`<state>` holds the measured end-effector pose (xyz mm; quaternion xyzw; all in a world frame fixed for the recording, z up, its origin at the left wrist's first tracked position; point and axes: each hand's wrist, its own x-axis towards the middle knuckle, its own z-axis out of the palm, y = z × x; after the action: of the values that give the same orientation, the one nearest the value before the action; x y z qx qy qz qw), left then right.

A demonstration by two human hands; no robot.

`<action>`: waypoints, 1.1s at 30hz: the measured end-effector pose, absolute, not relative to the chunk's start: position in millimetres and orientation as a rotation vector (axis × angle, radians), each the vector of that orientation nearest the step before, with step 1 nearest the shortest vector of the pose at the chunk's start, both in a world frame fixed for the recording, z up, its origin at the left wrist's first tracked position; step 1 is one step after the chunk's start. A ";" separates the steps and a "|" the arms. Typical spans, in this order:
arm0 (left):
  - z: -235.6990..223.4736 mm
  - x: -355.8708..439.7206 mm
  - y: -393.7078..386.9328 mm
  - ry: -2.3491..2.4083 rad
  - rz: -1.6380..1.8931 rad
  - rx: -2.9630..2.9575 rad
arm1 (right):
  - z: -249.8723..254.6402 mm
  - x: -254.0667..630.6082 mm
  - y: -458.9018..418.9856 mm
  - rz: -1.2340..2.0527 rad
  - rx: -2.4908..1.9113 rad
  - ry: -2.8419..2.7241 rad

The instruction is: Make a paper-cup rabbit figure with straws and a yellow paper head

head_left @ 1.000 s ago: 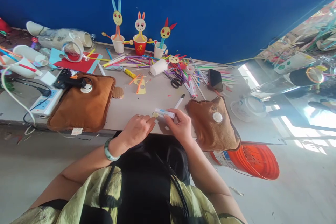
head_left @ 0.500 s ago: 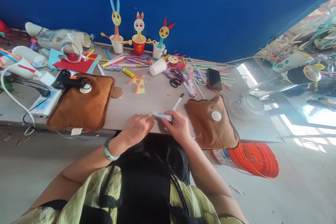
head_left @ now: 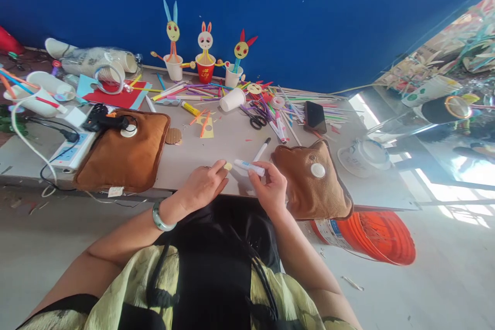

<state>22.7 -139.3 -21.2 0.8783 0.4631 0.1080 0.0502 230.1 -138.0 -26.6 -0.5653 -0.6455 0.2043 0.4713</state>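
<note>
Pinched at the fingertips of my left hand (head_left: 203,183) is a small pale yellow paper disc (head_left: 228,166). My right hand (head_left: 269,185) grips a white glue tube (head_left: 247,166) with blue print, its tip pointing left toward the disc with a small gap between them. Just beyond the tube, a white marker with a black end (head_left: 262,149) lies on the table. Farther back rest a yellow card with a round hole (head_left: 208,129), orange strips on it, and black-handled scissors (head_left: 257,121).
Brown cushion-like warmers flank my hands, one left (head_left: 127,157) and one right (head_left: 305,185). Three rabbit figures in paper cups (head_left: 204,69) stand at the blue wall. Coloured sticks, a tipped white cup (head_left: 232,99) and a phone (head_left: 315,116) lie before them. An orange bucket (head_left: 386,237) is below right.
My right hand has moved right with the glue tube, away from my left hand. The yellow disc in my left fingers now shows clearly.
</note>
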 end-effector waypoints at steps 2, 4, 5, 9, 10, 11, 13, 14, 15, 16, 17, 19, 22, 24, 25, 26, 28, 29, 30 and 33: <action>-19.2 23.0 -136.3 1.340 0.327 2.690 | -25.9 231.4 -139.2 0.495 -1.386 -1.580; -16.4 23.8 -132.3 1.302 0.304 2.693 | -25.2 233.0 -140.4 0.481 -1.392 -1.578; -14.7 24.2 -129.9 1.305 0.287 2.684 | -24.9 233.7 -141.0 0.474 -1.394 -1.577; -7.6 25.8 -116.7 1.337 0.275 2.589 | -25.2 235.6 -142.9 0.482 -1.383 -1.588; -6.1 25.9 -112.9 1.330 0.288 2.564 | -25.6 235.8 -143.2 0.490 -1.375 -1.593; -5.0 25.7 -109.2 1.319 0.303 2.542 | -26.2 236.0 -143.5 0.498 -1.368 -1.597; -3.6 24.8 -102.5 1.298 0.332 2.506 | -27.4 236.7 -143.9 0.510 -1.361 -1.606; -3.4 23.9 -99.8 1.297 0.345 2.487 | -27.9 237.0 -144.1 0.513 -1.362 -1.610; -3.5 22.8 -97.5 1.300 0.358 2.464 | -28.4 237.4 -144.2 0.512 -1.363 -1.613; -3.9 21.6 -95.6 1.310 0.372 2.437 | -28.8 237.8 -144.2 0.508 -1.365 -1.615; -4.5 20.2 -94.0 1.318 0.389 2.410 | -29.1 238.1 -144.2 0.503 -1.365 -1.621; -6.0 17.2 -91.2 1.313 0.415 2.364 | -29.3 238.1 -143.8 0.484 -1.355 -1.641; -7.8 13.3 -87.2 1.264 0.414 2.350 | -29.6 235.9 -142.5 0.444 -1.311 -1.713; -8.4 11.3 -84.4 1.226 0.391 2.366 | -29.8 233.2 -141.1 0.422 -1.284 -1.782; -8.6 10.5 -83.2 1.212 0.378 2.376 | -30.0 231.7 -140.2 0.414 -1.273 -1.816; -8.8 9.9 -82.1 1.203 0.364 2.384 | -30.3 230.2 -139.3 0.407 -1.262 -1.847; -9.6 8.8 -80.5 1.198 0.343 2.400 | -31.0 227.4 -137.2 0.386 -1.231 -1.900; -10.1 8.4 -80.1 1.196 0.338 2.410 | -31.5 226.4 -136.2 0.376 -1.210 -1.927; -10.6 8.0 -80.0 1.191 0.337 2.422 | -31.9 225.5 -135.2 0.367 -1.189 -1.955; -10.9 7.8 -82.4 1.183 0.343 2.461 | -32.3 224.7 -133.1 0.347 -1.138 -2.033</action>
<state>7.8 -82.4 -10.9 0.8774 0.4217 0.1223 0.1934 224.7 -133.1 -32.3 -0.4463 -0.7974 0.1360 0.3828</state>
